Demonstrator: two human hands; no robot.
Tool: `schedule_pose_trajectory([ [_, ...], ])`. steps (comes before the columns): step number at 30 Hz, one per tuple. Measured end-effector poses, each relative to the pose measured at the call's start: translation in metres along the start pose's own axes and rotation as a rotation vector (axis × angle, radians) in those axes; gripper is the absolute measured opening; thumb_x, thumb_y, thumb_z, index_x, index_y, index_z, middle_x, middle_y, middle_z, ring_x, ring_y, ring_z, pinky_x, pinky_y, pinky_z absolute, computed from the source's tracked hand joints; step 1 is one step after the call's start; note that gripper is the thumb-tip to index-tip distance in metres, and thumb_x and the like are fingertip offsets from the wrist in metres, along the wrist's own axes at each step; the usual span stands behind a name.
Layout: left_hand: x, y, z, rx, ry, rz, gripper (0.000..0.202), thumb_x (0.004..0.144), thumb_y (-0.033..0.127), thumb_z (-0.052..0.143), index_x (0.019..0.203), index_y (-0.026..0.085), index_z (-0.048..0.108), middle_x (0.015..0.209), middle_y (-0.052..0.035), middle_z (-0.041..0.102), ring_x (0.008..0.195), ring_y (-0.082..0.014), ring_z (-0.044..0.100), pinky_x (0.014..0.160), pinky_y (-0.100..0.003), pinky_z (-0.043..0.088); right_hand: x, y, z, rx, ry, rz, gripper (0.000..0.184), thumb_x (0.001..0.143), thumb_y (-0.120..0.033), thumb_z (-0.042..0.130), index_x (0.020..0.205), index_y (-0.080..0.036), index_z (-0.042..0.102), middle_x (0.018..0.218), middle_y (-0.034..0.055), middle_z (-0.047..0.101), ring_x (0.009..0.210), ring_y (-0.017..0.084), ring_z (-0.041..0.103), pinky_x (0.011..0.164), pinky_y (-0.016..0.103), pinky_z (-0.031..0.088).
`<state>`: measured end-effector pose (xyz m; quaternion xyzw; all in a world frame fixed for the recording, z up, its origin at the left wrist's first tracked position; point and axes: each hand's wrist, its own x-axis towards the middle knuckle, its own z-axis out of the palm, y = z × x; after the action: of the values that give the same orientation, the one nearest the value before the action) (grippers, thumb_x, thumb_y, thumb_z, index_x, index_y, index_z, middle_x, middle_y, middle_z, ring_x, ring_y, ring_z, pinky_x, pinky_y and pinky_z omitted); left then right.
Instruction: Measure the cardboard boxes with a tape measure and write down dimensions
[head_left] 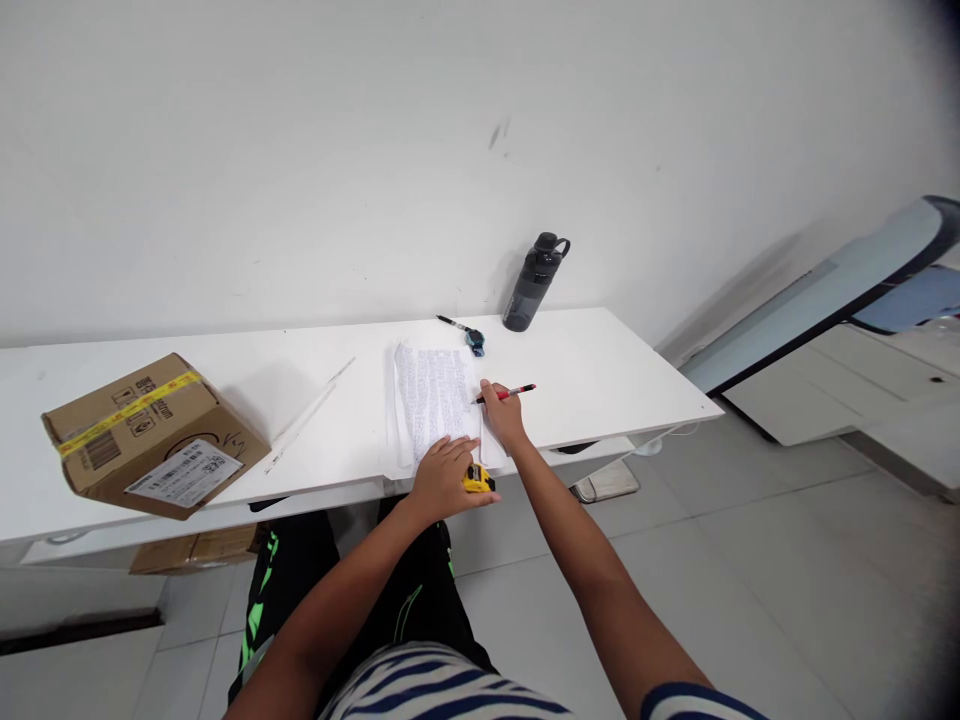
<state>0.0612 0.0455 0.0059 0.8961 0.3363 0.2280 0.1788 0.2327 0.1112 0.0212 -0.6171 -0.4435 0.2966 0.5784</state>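
Note:
My right hand (pixel 501 412) is closed around a red and black pen (pixel 517 391), its tip at the right edge of a sheet of paper (pixel 431 395) densely covered in handwriting. Over the paper's near edge lies my left hand (pixel 444 482), with a yellow and black tape measure (pixel 478 478) held between its thumb and fingers. The sheet rests on other white paper, partly covered by both hands. Beyond its top right corner are a dark wristwatch (pixel 475 341) and a second, black pen (pixel 451 322).
A dark water bottle (pixel 534 283) stands at the back of the white table (pixel 615 370), by the wall. At the left sits a cardboard box (pixel 150 435) with yellow tape and a label. A large framed panel (pixel 810 310) leans at the right, beyond the table's end.

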Motion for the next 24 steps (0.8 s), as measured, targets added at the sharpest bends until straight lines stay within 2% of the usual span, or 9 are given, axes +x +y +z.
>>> schedule_pose_trajectory([
  [5,0.001,-0.003,0.002,-0.016,0.014,0.004,0.075,0.070,0.074,0.062,0.122,0.020,0.060,0.137,-0.0099,0.059,0.133,-0.0272,0.048,0.119,-0.044,0.024,0.003,0.005,0.000,-0.076,-0.009,-0.056,0.047,0.087,-0.059,0.049,0.063,-0.020,0.058,0.054,-0.0016,0.052,0.059,0.016,0.049,0.064,0.030,0.042],
  [8,0.000,0.001,0.001,-0.070,0.044,-0.015,0.075,0.067,0.072,0.067,0.121,0.021,0.061,0.136,-0.0107,0.059,0.131,-0.0290,0.050,0.118,-0.047,0.025,0.002,0.007,0.000,-0.159,-0.029,-0.181,0.043,0.087,-0.058,0.048,0.076,-0.019,0.063,0.074,0.0049,0.064,0.075,0.020,0.056,0.074,0.033,0.045],
  [10,-0.005,0.008,-0.004,-0.151,0.064,-0.026,0.072,0.064,0.069,0.072,0.116,0.021,0.064,0.127,-0.0105,0.065,0.124,-0.0292,0.057,0.114,-0.046,0.031,-0.001,0.010,0.000,-0.183,-0.056,-0.266,0.037,0.084,-0.053,0.054,0.092,-0.019,0.065,0.098,0.0104,0.066,0.094,0.024,0.057,0.085,0.036,0.045],
  [11,-0.010,0.013,-0.008,-0.211,0.072,-0.032,0.070,0.060,0.068,0.075,0.111,0.021,0.066,0.118,-0.0096,0.070,0.115,-0.0284,0.062,0.110,-0.044,0.037,-0.001,0.013,0.000,-0.273,-0.099,-0.343,0.037,0.084,-0.050,0.053,0.102,-0.019,0.065,0.106,0.0121,0.064,0.100,0.025,0.057,0.086,0.037,0.046],
  [13,-0.024,0.024,-0.017,-0.360,0.116,-0.074,0.066,0.054,0.068,0.078,0.099,0.020,0.069,0.097,-0.0078,0.074,0.095,-0.0254,0.069,0.093,-0.038,0.050,0.000,0.023,0.002,-0.389,-0.132,-0.358,0.037,0.084,-0.040,0.047,0.112,-0.021,0.063,0.110,0.0115,0.062,0.096,0.024,0.058,0.082,0.039,0.048],
  [16,-0.051,0.040,-0.039,-0.615,0.265,-0.168,0.067,0.054,0.073,0.075,0.093,0.019,0.069,0.087,-0.0071,0.073,0.080,-0.0212,0.069,0.078,-0.033,0.053,0.005,0.042,0.004,-0.548,-0.190,-0.350,0.041,0.081,-0.029,0.043,0.117,-0.026,0.063,0.111,0.0076,0.063,0.097,0.023,0.059,0.081,0.038,0.048],
  [19,-0.083,0.050,-0.073,-0.806,0.413,-0.141,0.070,0.055,0.077,0.071,0.092,0.018,0.066,0.089,-0.0101,0.071,0.079,-0.0207,0.068,0.071,-0.031,0.055,0.005,0.050,0.001,-0.582,-0.195,-0.407,0.047,0.083,-0.031,0.040,0.124,-0.023,0.061,0.103,0.0099,0.065,0.094,0.026,0.060,0.080,0.041,0.049],
  [21,-0.104,0.047,-0.101,-0.788,0.579,-0.066,0.072,0.050,0.079,0.072,0.089,0.019,0.062,0.090,-0.0116,0.070,0.082,-0.0223,0.068,0.074,-0.034,0.056,-0.002,0.040,-0.001,-0.590,-0.103,-0.408,0.049,0.086,-0.037,0.040,0.126,-0.019,0.061,0.102,0.0128,0.064,0.081,0.025,0.060,0.076,0.043,0.049],
  [24,-0.130,0.032,-0.139,-0.581,0.888,0.010,0.073,0.047,0.083,0.070,0.085,0.022,0.056,0.087,-0.0093,0.068,0.084,-0.0235,0.067,0.081,-0.040,0.055,-0.024,0.000,0.009,-0.550,0.046,-0.460,0.053,0.088,-0.046,0.044,0.128,-0.016,0.059,0.106,0.0169,0.064,0.078,0.026,0.059,0.072,0.045,0.048],
])
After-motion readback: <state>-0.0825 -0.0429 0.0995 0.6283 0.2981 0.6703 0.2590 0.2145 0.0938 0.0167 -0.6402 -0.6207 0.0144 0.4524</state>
